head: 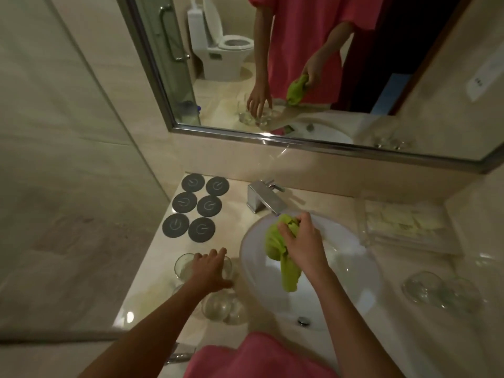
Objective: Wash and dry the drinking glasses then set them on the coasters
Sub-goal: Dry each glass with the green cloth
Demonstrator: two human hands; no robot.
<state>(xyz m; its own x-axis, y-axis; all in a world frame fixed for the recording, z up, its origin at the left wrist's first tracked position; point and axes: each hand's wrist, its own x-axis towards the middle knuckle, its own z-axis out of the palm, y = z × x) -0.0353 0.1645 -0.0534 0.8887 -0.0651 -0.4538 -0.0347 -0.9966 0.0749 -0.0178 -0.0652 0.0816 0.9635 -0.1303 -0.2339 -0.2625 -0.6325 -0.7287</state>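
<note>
Green cloth (pixel 282 257) is bunched tight in the right hand (pixel 301 242), over the white sink (pixel 354 268). Left hand (pixel 211 267), fingers spread flat, rests on top of the glasses (pixel 185 266) on the counter (pixel 234 203), near six grey coasters (pixel 196 205).

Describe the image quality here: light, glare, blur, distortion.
Head view: dim, warm light; wide-angle bending curves the mirror frame and wall lines; glare spots on the countertop; the clear glasses right of the sink are soft and hard to separate; left hand and green cloth are slightly blurred.
</note>
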